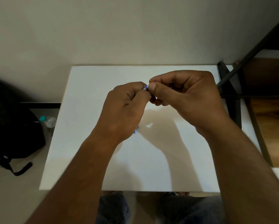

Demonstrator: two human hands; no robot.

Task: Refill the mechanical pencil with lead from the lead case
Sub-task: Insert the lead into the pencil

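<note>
Both hands meet above the far middle of the white table (87, 159). My left hand (124, 109) is closed around a blue mechanical pencil (145, 88); only its blue and clear end shows between the fingertips. My right hand (184, 94) pinches at that same end with thumb and forefinger; whatever it holds is too small to make out. A small blue thing (136, 129), perhaps the lead case, lies on the table and is mostly hidden under my left hand.
A black backpack (11, 126) sits on the floor to the left, with a clear bottle with a teal cap (49, 121) beside it. A dark metal frame (231, 88) and a wooden surface (271, 110) stand to the right. My knees show below the table's near edge.
</note>
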